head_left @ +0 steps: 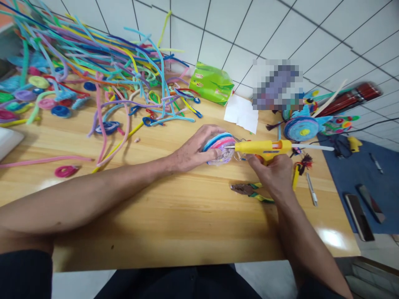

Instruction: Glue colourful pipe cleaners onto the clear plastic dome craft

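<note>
My left hand is closed around a rounded craft piece of coiled pipe cleaners, banded in blue, white, pink and purple. In my right hand is a yellow glue gun, gripped by its handle. Its metal nozzle points left and meets the face of the coiled piece; whether it touches cannot be made out. A white glue stick juts from the gun's rear. Below the gun, pliers with green and yellow handles lie on the table, partly behind my right wrist.
Loose pipe cleaners heap at the back left, among several coiled discs. A green packet and white paper lie by the tiled wall. At right are a blue fish-like craft, a utility knife and two phones, one nearer.
</note>
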### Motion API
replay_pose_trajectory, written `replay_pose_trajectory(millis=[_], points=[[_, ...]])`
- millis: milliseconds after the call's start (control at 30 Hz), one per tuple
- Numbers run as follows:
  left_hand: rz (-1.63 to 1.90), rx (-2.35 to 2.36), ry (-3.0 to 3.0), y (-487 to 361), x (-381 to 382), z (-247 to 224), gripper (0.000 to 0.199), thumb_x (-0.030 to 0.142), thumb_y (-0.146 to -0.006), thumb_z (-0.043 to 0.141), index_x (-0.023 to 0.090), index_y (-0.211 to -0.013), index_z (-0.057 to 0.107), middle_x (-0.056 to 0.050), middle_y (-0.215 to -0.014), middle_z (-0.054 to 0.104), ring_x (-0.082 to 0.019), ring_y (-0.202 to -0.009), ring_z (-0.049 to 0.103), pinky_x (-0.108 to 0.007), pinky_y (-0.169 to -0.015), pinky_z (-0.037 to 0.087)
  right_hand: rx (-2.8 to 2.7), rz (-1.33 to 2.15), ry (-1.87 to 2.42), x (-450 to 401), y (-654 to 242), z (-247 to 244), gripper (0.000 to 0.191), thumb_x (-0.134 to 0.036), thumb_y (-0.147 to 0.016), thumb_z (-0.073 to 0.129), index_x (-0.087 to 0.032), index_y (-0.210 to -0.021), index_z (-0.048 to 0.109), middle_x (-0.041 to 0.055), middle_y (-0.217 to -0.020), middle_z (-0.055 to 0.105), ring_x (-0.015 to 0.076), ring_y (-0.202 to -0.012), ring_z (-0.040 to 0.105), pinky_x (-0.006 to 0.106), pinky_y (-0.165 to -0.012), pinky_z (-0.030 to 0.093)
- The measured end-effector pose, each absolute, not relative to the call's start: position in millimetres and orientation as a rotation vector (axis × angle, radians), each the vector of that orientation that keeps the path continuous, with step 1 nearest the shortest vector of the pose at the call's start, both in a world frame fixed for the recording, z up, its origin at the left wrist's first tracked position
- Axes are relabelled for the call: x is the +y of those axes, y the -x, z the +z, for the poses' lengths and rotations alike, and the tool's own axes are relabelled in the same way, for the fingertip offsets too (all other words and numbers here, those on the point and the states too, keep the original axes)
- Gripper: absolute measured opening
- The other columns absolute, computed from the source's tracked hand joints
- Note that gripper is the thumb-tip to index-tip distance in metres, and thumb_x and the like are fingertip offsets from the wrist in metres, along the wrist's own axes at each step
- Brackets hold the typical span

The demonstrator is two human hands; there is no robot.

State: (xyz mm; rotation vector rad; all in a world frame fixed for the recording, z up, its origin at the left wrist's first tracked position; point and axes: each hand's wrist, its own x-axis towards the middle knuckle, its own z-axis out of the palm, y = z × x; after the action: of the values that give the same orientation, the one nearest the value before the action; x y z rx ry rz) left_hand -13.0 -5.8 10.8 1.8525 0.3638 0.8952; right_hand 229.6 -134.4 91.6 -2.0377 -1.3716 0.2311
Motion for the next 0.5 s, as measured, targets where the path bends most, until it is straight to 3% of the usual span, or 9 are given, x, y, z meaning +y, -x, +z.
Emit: replay_pose_trajectory(millis=[200, 500], points=[[0.89, 0.367, -1.844, 12.5, -6.8, 11.4, 0.06, 0.057, -0.106, 0.074, 0.027, -0.156, 0.06, -0.013, -0.162, 0.064, -0.034, -0.155, 0.062, -0.057, -0.14, 0.047, -1.384, 0.251, 2.099, -135.3, -225.7, 99.6, 0.038, -0.057, -0.076, 0.073, -0.026, -0.057, 0.061, 0.0033, -0.053, 0.061, 0.0229, -0.055, 0.065, 0.034, -0.056, 0.051], [0.882, 0.359, -1.845, 12.7, -6.8, 11.5, 0.064, 0.062, -0.106, 0.073, 0.026, -0.157, 0.059, -0.014, -0.162, 0.064, -0.034, -0.155, 0.062, -0.053, -0.14, 0.048, -1.43, 0.298, 2.065, -133.7, -223.8, 101.1, 0.036, -0.056, -0.074, 0.07, -0.026, -0.057, 0.061, 0.002, -0.052, 0.059, 0.0197, -0.052, 0.058, 0.032, -0.054, 0.047]])
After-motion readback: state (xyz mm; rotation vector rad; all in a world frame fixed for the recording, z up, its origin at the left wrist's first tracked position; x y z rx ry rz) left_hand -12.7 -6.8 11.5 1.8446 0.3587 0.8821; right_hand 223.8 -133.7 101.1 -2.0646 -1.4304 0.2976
